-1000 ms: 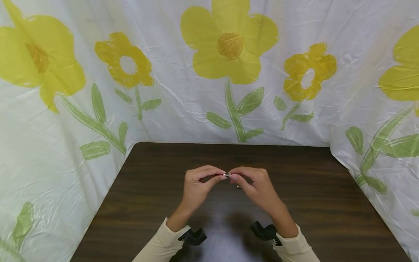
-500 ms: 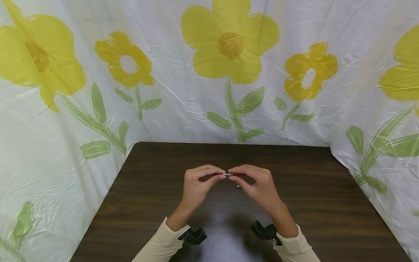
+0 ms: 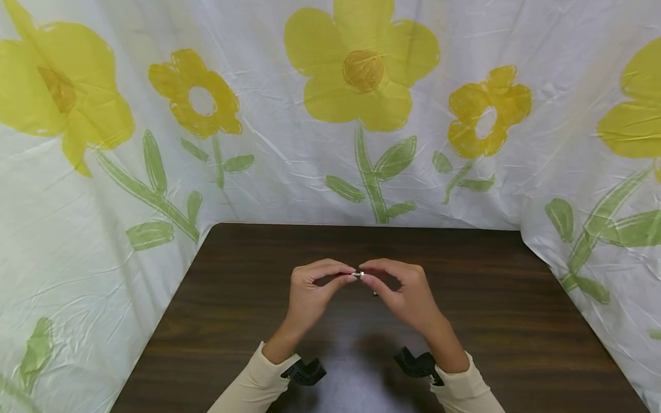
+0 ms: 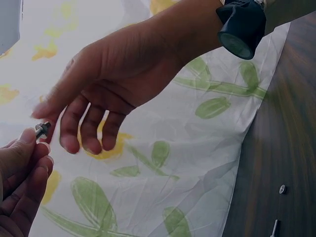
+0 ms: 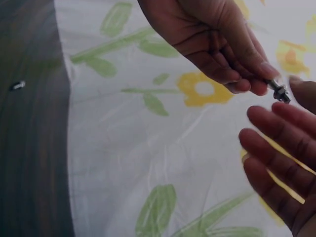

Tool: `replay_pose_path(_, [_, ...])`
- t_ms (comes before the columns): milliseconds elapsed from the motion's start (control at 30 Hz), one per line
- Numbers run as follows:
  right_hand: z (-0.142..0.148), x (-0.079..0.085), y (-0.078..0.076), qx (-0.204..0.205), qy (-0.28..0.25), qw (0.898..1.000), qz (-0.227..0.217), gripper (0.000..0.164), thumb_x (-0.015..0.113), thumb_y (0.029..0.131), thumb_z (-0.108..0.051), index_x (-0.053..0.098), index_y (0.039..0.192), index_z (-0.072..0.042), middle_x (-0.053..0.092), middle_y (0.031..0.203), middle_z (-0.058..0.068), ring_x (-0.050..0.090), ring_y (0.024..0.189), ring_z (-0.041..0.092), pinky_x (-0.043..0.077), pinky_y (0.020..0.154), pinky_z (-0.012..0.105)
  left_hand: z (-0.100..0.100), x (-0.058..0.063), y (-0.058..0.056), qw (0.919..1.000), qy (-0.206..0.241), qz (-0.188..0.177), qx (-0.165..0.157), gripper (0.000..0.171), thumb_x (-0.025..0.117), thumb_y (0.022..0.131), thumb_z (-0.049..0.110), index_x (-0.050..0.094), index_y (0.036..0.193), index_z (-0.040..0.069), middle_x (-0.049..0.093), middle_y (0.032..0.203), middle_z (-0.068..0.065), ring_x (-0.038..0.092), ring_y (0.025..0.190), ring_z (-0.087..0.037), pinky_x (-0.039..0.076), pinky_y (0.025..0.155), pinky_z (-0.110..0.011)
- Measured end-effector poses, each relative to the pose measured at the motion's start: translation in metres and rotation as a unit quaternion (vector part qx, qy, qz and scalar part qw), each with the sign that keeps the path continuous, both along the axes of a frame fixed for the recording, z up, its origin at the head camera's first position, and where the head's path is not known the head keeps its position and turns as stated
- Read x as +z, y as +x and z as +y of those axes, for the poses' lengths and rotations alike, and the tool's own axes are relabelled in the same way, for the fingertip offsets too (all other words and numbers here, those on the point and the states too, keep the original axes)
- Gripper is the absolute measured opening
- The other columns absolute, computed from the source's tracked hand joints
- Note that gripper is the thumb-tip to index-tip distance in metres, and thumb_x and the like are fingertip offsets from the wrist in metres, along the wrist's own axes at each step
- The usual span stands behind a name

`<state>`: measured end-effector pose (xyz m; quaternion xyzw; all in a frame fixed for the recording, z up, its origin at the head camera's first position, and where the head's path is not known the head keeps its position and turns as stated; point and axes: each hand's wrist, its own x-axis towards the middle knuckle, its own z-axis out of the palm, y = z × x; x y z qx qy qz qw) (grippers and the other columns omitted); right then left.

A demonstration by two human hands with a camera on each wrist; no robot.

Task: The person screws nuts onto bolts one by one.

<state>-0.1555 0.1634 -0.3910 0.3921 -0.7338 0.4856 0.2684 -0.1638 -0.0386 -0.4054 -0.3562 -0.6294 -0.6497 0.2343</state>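
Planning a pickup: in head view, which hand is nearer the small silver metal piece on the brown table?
Right. The right hand appears beside the piece; the left hand is farther left.

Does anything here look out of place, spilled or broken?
Nothing stands out. The left hand pinches a bolt, too small to check for fine damage. A round metal piece and a thin metal piece lie loose on the table, and the cloth is merely creased.

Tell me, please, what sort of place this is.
Probably an improvised recording spot, perhaps indoors: a dark table, a flowered curtain hanging behind it and along both sides, and a black device on each wrist.
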Motion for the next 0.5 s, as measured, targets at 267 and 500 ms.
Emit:
replay_pose_path(267, [0.0009,0.0005,-0.0039,0.036,-0.026,0.998,0.054,0.017,0.077,0.091,-0.013,0.075,0.104,-0.002,0.076,0.094,0.01,0.073,0.079,0.02,0.059,0.071,0.026,-0.0005,-0.0006,-0.0002,1.0,0.002,0.003,-0.001,0.014,0.078,0.081,-0.011,0.078,0.092,-0.003,0.076,0.088,-0.011,0.072,0.079,-0.021,0.06,0.071,-0.03])
replay_pose_path(500, [-0.0001,-0.0011,-0.0038,0.028,-0.024,0.998,0.042,0.037,0.081,0.072,0.017,0.076,0.103,-0.002,0.076,0.094,0.009,0.073,0.078,0.018,0.059,0.069,0.025,-0.0002,-0.0002,0.0002,1.0,0.002,0.006,0.001,0.016,0.078,0.08,-0.011,0.078,0.093,-0.001,0.075,0.088,-0.012,0.072,0.08,-0.021,0.06,0.071,-0.03])
